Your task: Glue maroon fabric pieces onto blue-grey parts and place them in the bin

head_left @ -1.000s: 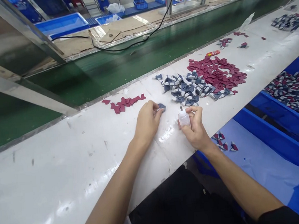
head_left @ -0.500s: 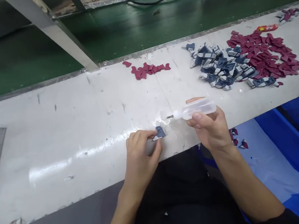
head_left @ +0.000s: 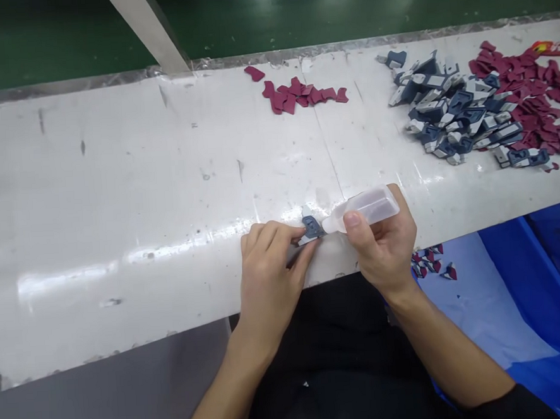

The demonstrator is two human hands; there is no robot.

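Note:
A small dark blue and white piece is pinched between the thumb and fingers of my left hand, low over the white table near its front edge. My right hand is closed round a translucent squeeze bottle, thumb on its side. The bottle lies tilted, its nozzle pointing left and meeting the right side of the blue piece. Whether the tip touches the piece or hovers just over it is too small to tell.
Several dark red pieces lie at the table's back. A heap of blue and white pieces and a red heap are at the right, near a red-yellow object. Below right, a blue bin holds assembled pieces.
The bottle's nozzle has come down to the blue piece, closing the gap between them. The camera view has shifted, so the table and heaps appear in different places.

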